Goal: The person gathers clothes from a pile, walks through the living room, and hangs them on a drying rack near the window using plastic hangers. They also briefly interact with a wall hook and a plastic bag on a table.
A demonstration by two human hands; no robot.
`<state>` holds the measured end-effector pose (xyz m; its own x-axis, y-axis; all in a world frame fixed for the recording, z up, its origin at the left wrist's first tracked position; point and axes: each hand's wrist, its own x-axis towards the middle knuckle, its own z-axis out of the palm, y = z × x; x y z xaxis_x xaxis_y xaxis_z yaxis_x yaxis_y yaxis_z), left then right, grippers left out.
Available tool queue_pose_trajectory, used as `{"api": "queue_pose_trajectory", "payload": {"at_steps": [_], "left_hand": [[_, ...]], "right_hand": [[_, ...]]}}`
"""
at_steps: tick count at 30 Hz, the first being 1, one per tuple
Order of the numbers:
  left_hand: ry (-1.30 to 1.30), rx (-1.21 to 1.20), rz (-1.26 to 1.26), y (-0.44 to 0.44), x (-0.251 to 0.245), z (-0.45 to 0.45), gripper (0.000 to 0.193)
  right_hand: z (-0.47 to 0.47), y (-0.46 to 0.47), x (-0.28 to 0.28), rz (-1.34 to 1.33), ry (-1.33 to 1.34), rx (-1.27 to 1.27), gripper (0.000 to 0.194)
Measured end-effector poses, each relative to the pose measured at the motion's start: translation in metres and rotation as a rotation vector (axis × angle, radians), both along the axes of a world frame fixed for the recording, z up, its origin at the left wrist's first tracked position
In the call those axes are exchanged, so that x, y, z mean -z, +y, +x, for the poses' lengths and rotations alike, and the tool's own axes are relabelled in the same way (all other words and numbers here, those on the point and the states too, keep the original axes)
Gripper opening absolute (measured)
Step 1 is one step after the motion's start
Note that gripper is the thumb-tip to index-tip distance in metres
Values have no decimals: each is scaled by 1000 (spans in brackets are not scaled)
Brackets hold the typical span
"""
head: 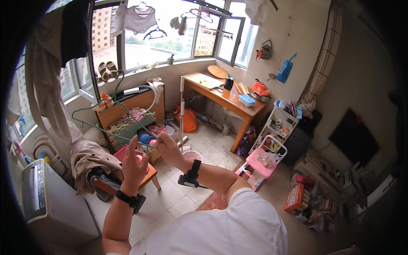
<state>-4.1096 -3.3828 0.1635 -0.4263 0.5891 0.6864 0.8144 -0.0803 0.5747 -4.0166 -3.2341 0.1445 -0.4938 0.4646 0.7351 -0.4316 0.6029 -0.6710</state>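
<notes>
My right hand is closed around one corner of a green clothes hanger, whose hook end points up and away to the left. My left hand is raised just left of it, with thumb and index finger apart beside the hanger's lower bar; whether it touches the bar is not plain. Both wrists wear black straps with small boxes. Before my hands a telescopic metal pole stands upright. Beyond, a knit top and several hangers hang at the window.
A wooden table holds a blue-lidded container and a black cup. Clothes cover a chair at the left, beside a white appliance. A pink step stool and scattered books are at the right. A pink-rimmed bucket stands near the pole.
</notes>
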Motion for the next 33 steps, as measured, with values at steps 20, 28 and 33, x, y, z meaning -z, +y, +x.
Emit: {"api": "queue_pose_trajectory", "payload": {"at_steps": [20,28,33], "left_hand": [[198,753,-515,352,41,345,46],[323,845,-606,443,60,407,57],[374,932,-545,488,79,424,28]], "right_hand": [[451,251,93,-588,-394,338,13],[533,285,143,-682,-89,533,15],[565,287,162,-819,-205,790,15]]}}
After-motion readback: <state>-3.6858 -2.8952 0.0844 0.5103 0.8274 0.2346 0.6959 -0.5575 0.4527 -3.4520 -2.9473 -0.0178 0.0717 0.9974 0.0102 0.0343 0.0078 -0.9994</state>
